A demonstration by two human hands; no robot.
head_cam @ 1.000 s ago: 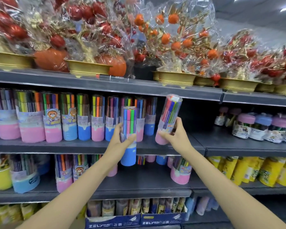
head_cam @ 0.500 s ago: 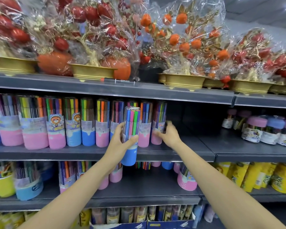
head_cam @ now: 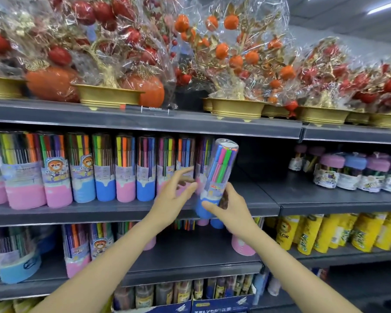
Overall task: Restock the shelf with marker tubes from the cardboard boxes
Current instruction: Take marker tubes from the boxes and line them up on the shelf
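Beside the shelved tube row, right hand grips a marker tube; left hand spread loose.

"wa…" shows on the held marker tube; at four o'clock, "…lor" on a yellow pouch; blue box lettering at six too blurred.

The blue-based marker tube has passed from the left hand to the right hand.
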